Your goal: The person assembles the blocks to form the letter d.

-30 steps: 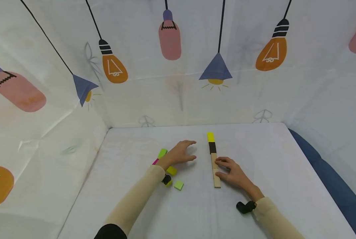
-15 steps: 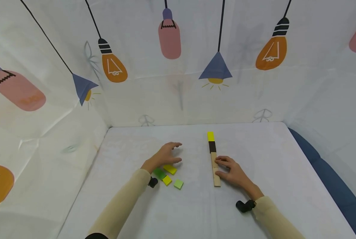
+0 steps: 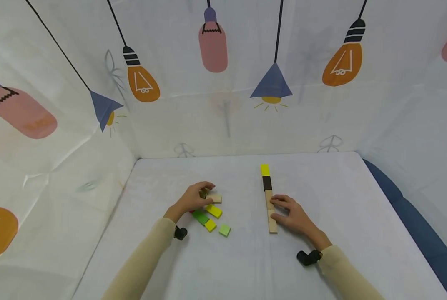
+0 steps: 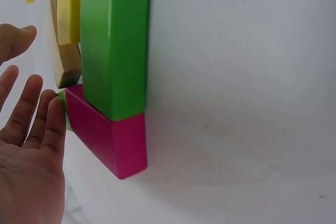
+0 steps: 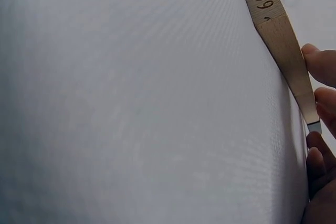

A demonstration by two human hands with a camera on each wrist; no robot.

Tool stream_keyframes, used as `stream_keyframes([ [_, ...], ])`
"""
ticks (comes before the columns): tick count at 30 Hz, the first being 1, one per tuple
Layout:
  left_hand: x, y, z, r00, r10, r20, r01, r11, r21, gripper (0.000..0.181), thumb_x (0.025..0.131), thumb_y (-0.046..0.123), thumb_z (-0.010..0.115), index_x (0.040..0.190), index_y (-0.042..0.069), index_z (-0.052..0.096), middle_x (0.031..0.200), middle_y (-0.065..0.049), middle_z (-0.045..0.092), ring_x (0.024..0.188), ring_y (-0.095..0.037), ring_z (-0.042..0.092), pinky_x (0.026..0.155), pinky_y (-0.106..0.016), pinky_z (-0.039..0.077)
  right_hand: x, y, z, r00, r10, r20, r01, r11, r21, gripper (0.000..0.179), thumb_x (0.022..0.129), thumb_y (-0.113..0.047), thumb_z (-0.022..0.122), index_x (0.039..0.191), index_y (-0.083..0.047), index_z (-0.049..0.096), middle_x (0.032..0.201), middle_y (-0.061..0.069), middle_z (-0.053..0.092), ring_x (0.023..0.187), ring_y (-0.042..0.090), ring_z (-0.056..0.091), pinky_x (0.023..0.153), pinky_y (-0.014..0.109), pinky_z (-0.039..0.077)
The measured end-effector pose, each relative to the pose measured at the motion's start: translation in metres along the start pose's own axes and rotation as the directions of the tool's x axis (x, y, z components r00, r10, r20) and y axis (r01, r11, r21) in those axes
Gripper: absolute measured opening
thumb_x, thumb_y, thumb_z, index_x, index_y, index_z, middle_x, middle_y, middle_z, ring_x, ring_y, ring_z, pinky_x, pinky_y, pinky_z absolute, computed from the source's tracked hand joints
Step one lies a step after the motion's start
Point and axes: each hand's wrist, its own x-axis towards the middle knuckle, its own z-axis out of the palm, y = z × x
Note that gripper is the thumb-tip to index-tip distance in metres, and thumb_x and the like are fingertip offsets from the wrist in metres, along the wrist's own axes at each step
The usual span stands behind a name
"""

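Only R-wrist cam shows dark nos. (image 5: 263,1) on wood blk (image 5: 283,51).

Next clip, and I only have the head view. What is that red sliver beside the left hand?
Observer: In the left wrist view it looks to be a magenta block, lying at the end of the green block.
Operator: Is anything marked on the near end of the wooden row?
Observer: Yes, the right wrist view shows engraved marks there, like 66 or 99 depending on which way up.
Operator: What is by the left fingertips?
Observer: The left wrist view shows a light green edge beside them, past the magenta block; I can't confirm contact.
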Motion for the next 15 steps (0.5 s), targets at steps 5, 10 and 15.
stream_keyframes([
  [5,-0.0041,-0.0068,-0.0004,1.0,-0.012,-0.006,0.012,1.0,0.005,0.046,0.088,0.017,0.081,0.132,0.013,0.067,0.125,-0.003,0.07,0.105,-0.019,0.06,0.095,-0.039,0.053,0.0005,0.0006,-0.0001,1.0,-0.004,-0.004,0.004,1.0,-0.006,0.048,0.087,-0.018,0.082,0.13,0.0,0.069,0.138,0.018,0.061,0.132,0.043,0.054,0.105,0.063,0.046],
  [10,-0.0059,-0.0073,0.0013,0.999,-0.038,-0.001,0.038,0.999,0.003,0.041,0.089,0.017,0.08,0.129,0.013,0.068,0.124,-0.002,0.071,0.102,-0.018,0.059,0.095,-0.039,0.052,0.0009,0.0007,0.0005,1.0,-0.003,0.004,0.003,1.0,0.001,0.049,0.087,-0.018,0.082,0.131,-0.001,0.069,0.139,0.017,0.06,0.133,0.042,0.054,0.106,0.061,0.045],
  [15,-0.0049,-0.0048,0.0028,0.998,-0.061,-0.005,0.061,0.998,-0.001,0.034,0.09,0.017,0.079,0.123,0.012,0.073,0.125,-0.004,0.071,0.109,-0.021,0.061,0.101,-0.043,0.051,0.0008,0.0012,0.0011,1.0,-0.006,0.003,0.006,1.0,0.0,0.049,0.087,-0.019,0.082,0.131,-0.001,0.069,0.138,0.017,0.06,0.133,0.042,0.054,0.106,0.062,0.046],
])
